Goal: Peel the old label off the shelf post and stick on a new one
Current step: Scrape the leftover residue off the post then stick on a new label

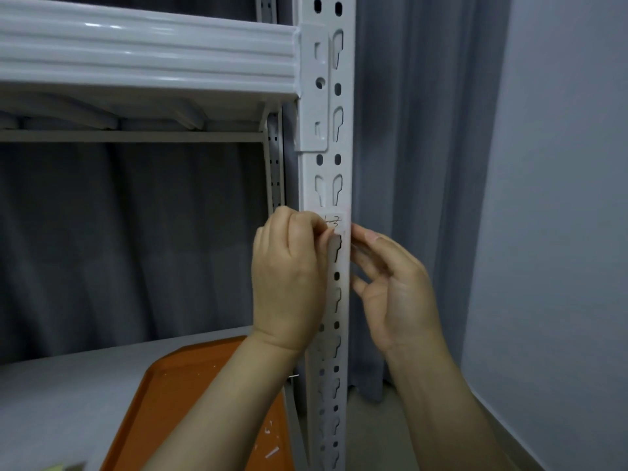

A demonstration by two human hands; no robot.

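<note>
Head view shows your left hand (pixel 289 277) raised against the front of the white shelf post (pixel 326 171), its fingers curled and thumb and forefinger closed together on the left edge of the label (pixel 336 222), so it is pinching the paper there. That label is a small pale rectangle with dark handwritten strokes. It sits flat on the face of the post just under a pair of keyhole slots and about level with your knuckles; whether its corner has lifted is hidden by your fingers. Your right hand (pixel 394 287) is on the other side of the post, palm turned toward you, fingers loose and spread and holding nothing. Its topmost fingertip lies against the post's right edge just beside the label. Above, a ribbed white shelf beam (pixel 146 52) hooks into the post through a bracket. Below your left forearm an orange tray (pixel 176 396) lies on a grey surface, with a few small white scraps scattered on it. A dark grey curtain (pixel 407 164) hangs behind the rack, and a pale wall (pixel 560 198) stands to the right.
</note>
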